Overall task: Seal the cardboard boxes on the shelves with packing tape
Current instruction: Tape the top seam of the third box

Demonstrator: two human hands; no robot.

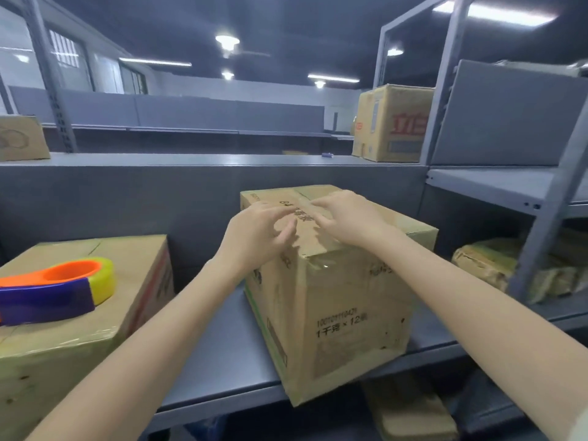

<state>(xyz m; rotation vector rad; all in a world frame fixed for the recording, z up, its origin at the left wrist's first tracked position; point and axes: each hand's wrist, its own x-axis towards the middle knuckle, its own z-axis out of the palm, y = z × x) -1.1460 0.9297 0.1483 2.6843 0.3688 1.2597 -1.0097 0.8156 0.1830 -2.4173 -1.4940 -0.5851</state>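
Note:
A brown cardboard box (343, 300) with printed text stands on the grey shelf (229, 354), one corner past the shelf's front edge. Clear tape runs along its top seam and down the front. My left hand (257, 233) and my right hand (346, 218) both lie on the box top, on either side of the seam, fingers loosely bent and pressing near the tape. Neither hand holds anything. A tape dispenser (54, 288), orange and purple with a yellowish roll, lies on top of a second cardboard box (79, 338) at the left.
A grey back panel rises behind the boxes. More cardboard boxes stand on the upper shelf at far left (22, 138) and at right (394, 122). A shelf upright (547, 224) stands at the right, with wrapped bundles (496, 265) behind it. Flattened cardboard (410, 409) lies below.

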